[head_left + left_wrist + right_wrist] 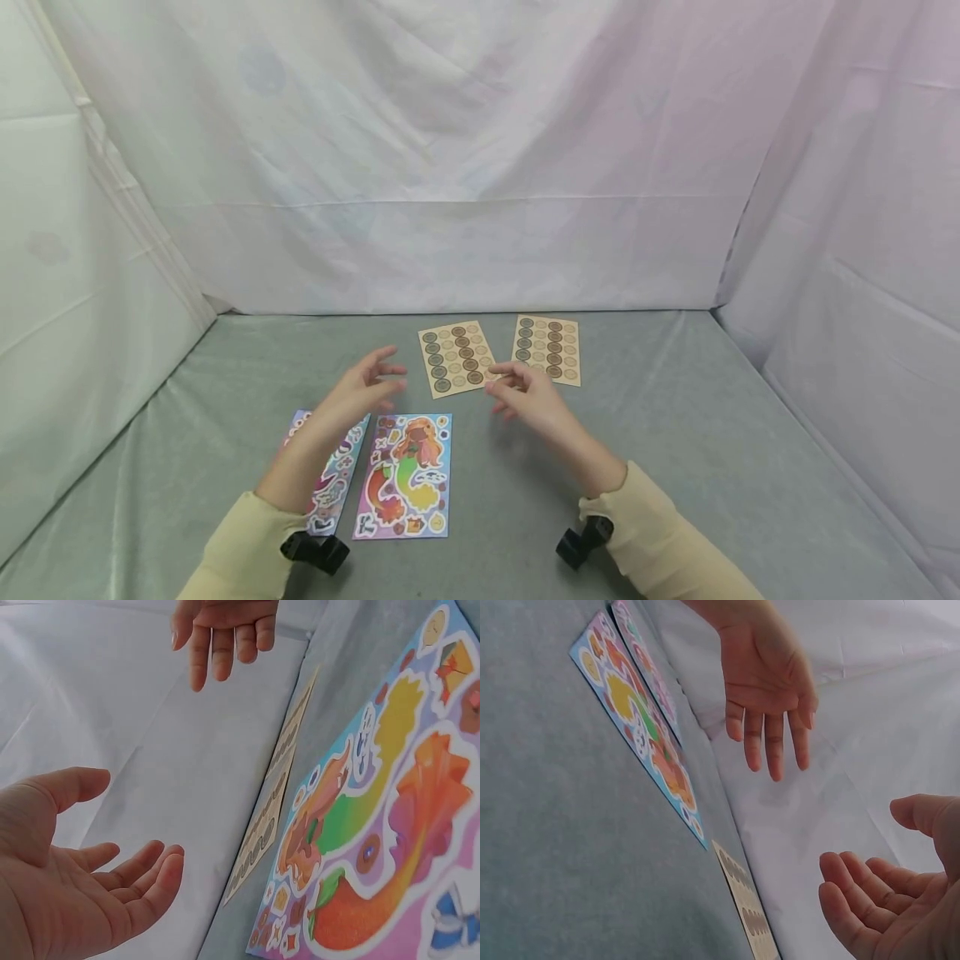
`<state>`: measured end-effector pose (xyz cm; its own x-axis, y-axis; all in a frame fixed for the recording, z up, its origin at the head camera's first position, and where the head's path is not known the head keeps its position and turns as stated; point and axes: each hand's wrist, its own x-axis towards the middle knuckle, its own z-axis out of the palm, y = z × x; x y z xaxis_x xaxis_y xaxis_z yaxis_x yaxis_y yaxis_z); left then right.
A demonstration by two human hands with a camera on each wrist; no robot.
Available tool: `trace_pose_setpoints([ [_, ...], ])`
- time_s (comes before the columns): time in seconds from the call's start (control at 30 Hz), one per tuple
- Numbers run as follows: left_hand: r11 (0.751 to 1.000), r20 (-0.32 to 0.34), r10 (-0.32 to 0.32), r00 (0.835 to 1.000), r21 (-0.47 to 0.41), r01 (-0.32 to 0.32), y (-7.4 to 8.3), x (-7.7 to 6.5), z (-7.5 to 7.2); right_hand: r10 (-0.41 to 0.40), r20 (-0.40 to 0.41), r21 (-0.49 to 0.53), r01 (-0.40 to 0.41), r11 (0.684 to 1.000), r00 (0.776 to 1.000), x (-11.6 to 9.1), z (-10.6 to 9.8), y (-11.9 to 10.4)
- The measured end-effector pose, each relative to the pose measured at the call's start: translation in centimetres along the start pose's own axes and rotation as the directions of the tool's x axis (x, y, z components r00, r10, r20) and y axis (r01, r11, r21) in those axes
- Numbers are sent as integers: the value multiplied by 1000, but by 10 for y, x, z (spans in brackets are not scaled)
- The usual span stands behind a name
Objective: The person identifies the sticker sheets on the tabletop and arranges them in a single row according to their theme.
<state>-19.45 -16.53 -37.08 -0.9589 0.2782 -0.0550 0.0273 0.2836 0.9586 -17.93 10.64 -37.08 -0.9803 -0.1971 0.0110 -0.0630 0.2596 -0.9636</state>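
- Tan, matt-looking paper makes up the left circle sheet (452, 357); seen from the head, it lies at about 10 o'clock from the right hand (528, 398) and between 2 and 3 o'clock from the left hand (366, 385).
- The right hand is nearer, lifted above the tabletop (675, 433) and overlapping that sheet's lower corner in view; its fingers curve loosely, thumb apart, holding nothing.
- The left hand is likewise raised and bare, fingers bent and parted.
- That sheet's long axis tips slightly towards 11 o'clock; the right circle sheet (567, 350) runs nearly 12 to 6.
- Both carry columns of round shapes, dark and pale.
- At 5 o'clock from the left hand lies the smooth, bright mermaid sheet (405, 521).
- Soft-looking grey cloth covers the tabletop.
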Motion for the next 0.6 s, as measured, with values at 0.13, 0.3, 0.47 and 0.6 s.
trace_pose_setpoints([
  [0.13, 1000, -22, 1, 1000, -15, -1, 1, 6, 3, 10, -48, -5, -10, 1000, 999, 5, -4, 0],
  [0.3, 1000, -50, 11, 999, -16, -11, 2, 13, 7, 25, -79, -9, -26, 1000, 997, 10, -7, 3],
  [0.47, 1000, -74, 1, 997, -17, -2, 2, 20, 10, 36, -99, -20, -38, 999, 994, 15, -9, 6],
  [0.6, 1000, -92, -10, 996, -11, 9, 2, 26, 11, 48, -111, -46, -54, 997, 993, 20, -10, 7],
])
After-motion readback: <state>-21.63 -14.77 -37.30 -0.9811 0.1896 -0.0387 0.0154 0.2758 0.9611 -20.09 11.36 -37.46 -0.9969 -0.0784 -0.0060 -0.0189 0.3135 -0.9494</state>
